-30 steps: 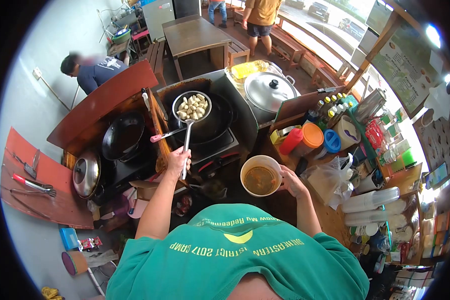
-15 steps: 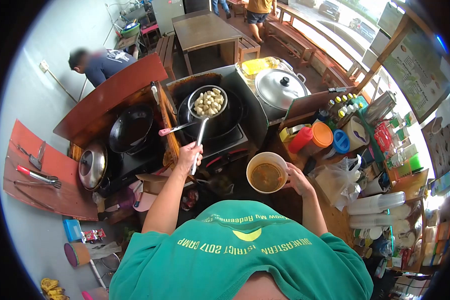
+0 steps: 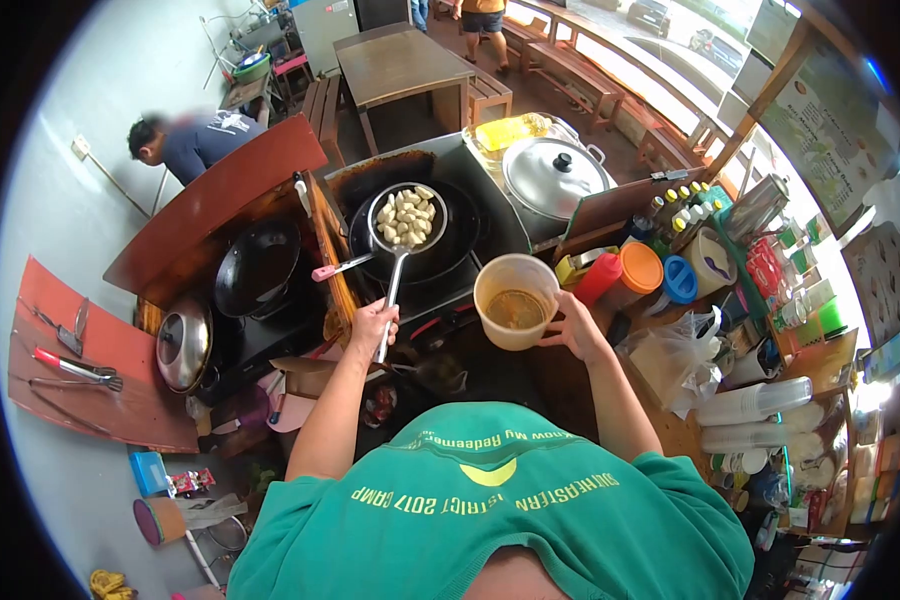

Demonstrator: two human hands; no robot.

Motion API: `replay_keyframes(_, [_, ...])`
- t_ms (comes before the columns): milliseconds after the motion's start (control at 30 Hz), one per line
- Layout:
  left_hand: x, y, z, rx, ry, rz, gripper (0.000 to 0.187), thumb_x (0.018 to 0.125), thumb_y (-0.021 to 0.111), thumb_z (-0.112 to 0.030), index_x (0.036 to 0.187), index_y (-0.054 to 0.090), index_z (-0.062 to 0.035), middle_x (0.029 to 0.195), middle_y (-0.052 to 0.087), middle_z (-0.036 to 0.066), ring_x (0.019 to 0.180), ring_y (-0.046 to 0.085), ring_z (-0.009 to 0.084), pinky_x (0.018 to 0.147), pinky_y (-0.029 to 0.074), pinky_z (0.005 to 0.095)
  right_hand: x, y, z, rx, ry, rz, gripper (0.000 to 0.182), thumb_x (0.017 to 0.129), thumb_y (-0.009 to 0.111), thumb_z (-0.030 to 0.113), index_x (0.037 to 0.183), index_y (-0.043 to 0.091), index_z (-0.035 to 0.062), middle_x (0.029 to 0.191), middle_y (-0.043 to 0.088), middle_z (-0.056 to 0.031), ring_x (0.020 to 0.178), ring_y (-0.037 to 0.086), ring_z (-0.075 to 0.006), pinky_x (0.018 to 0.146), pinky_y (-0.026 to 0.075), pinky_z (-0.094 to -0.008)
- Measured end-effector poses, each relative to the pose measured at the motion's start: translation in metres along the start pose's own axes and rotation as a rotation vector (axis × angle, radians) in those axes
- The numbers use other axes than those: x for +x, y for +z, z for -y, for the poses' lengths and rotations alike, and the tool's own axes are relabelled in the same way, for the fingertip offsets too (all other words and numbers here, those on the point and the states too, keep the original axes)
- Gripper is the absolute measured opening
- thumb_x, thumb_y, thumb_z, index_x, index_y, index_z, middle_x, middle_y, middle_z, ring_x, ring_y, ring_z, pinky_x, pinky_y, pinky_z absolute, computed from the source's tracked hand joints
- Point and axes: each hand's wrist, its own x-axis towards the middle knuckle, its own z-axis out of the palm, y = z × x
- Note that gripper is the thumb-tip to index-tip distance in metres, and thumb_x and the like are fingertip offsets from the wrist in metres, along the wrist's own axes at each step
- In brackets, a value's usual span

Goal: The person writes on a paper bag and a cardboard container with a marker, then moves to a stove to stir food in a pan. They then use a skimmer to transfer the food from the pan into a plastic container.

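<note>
My left hand (image 3: pixel 373 326) is closed round the handle of a metal strainer ladle (image 3: pixel 395 285). Pale, chunky food pieces (image 3: pixel 407 217) fill its round bowl, which is over a dark wok (image 3: pixel 458 225) on the stove. My right hand (image 3: pixel 576 332) grips the side of a translucent plastic tub (image 3: pixel 490 275), tilted so that its inside shows. Some brownish liquid (image 3: pixel 515 309) lies in the bottom of the tub. Beside the ladle, a pink-handled utensil (image 3: pixel 326 272) rests across the wok's left rim.
Left of the wooden divider sits a second wok (image 3: pixel 257 268) with a domed lid (image 3: pixel 183 340) nearby. A big lidded pot (image 3: pixel 555 180) stands behind right. Sauce bottles (image 3: pixel 600 278) and lidded containers crowd the right counter. A person in a dark shirt (image 3: pixel 205 145) bends over beyond the red panel.
The tub has moved up and forward, closer to the wok, in my right hand. The strainer ladle has shifted slightly, still holding its pieces. The person at the back left has bent lower.
</note>
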Motion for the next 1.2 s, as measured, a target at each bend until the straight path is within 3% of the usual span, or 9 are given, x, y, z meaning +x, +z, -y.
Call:
replay_keyframes(67, [-0.001,-0.008,-0.007,0.062,0.002,0.101,0.016,0.096,0.062,-0.016,0.084,0.061,-0.0056,0.066,0.054,0.0,0.049,0.051,0.007,0.041,0.041,0.0222,0.016,0.006,0.001,0.049,0.047,-0.031,0.085,0.088,0.051,0.066,0.151,0.034,0.0114,0.15,0.038,-0.0182,0.115,0.053,-0.0558,0.084,0.051,-0.0602])
replay_keyframes(167, [-0.004,-0.006,-0.001,-0.014,0.022,0.058,0.015,0.096,0.063,-0.016,0.085,0.061,-0.0066,0.069,0.055,-0.001,0.049,0.051,0.0064,0.04,0.041,0.0218,0.022,0.023,0.022,0.117,0.007,0.009,0.089,0.085,0.056,0.067,0.149,0.033,0.0103,0.146,0.037,-0.0186,0.116,0.051,-0.0596,0.092,0.046,-0.065])
replay_keyframes(333, [-0.004,-0.011,0.003,0.041,0.027,0.074,0.012,0.096,0.064,-0.015,0.087,0.062,-0.0067,0.069,0.055,-0.001,0.048,0.051,0.0064,0.038,0.041,0.0228,0.046,0.04,0.05,0.108,0.061,0.0,0.096,0.079,0.064,0.068,0.149,0.034,0.0077,0.139,0.035,-0.0189,0.116,0.05,-0.062,0.093,0.045,-0.067])
replay_keyframes(467, [-0.009,-0.008,-0.003,-0.028,0.019,0.041,0.013,0.096,0.063,-0.014,0.086,0.062,-0.0065,0.069,0.055,-0.001,0.048,0.05,0.0064,0.038,0.04,0.0228,0.065,0.048,0.07,0.085,0.062,-0.035,0.094,0.077,0.067,0.066,0.143,0.038,0.0054,0.125,0.035,-0.0146,0.12,0.044,-0.0649,0.1,0.037,-0.0707])
replay_keyframes(600, [-0.013,-0.008,-0.013,-0.027,0.037,0.023,0.011,0.096,0.063,-0.014,0.088,0.063,-0.0061,0.069,0.055,-0.001,0.048,0.051,0.0064,0.037,0.04,0.0226,0.084,0.052,0.082,0.028,0.061,-0.014,0.093,0.078,0.07,0.058,0.146,0.034,0.0061,0.126,0.034,-0.0141,0.117,0.047,-0.0628,0.098,0.038,-0.0699])
replay_keyframes(667, [-0.017,-0.007,-0.018,-0.011,0.038,0.03,0.011,0.096,0.063,-0.014,0.089,0.063,-0.0062,0.069,0.055,-0.001,0.048,0.051,0.0064,0.037,0.04,0.0225,0.085,0.062,0.088,-0.03,-0.036,-0.036,0.077,0.084,0.062,0.051,0.144,0.039,0.0086,0.133,0.045,-0.0244,0.109,0.057,-0.0559,0.092,0.045,-0.0668])
replay_keyframes(833, [-0.023,-0.008,-0.015,-0.018,0.086,0.009,0.011,0.096,0.065,-0.015,0.09,0.063,-0.0055,0.071,0.056,0.0,0.048,0.051,0.0061,0.037,0.04,0.0221,0.101,0.068,0.088,0.038,-0.105,-0.05,0.072,0.084,0.063,0.048,0.14,0.042,0.008,0.134,0.045,-0.0227,0.105,0.059,-0.0547,0.09,0.047,-0.0659])
replay_keyframes(1100, [-0.033,-0.002,-0.018,-0.029,0.06,-0.02,0.01,0.096,0.063,-0.013,0.09,0.062,-0.0051,0.072,0.056,0.001,0.048,0.05,0.0058,0.037,0.04,0.022,0.125,0.074,0.097,-0.118,-0.068,-0.123,0.065,0.082,0.069,0.051,0.123,0.06,0.0021,0.123,0.061,-0.0193,0.103,0.064,-0.0435,0.087,0.046,-0.0686])
replay_keyframes(1200, [-0.028,-0.003,-0.016,-0.067,0.018,0.003,0.01,0.096,0.063,-0.013,0.09,0.062,-0.0052,0.072,0.056,0.0,0.047,0.05,0.0061,0.037,0.04,0.022,0.139,0.077,0.096,-0.083,-0.04,-0.151,0.067,0.08,0.072,0.051,0.123,0.061,0.0013,0.126,0.06,-0.0199,0.107,0.063,-0.0438,0.089,0.045,-0.0702])
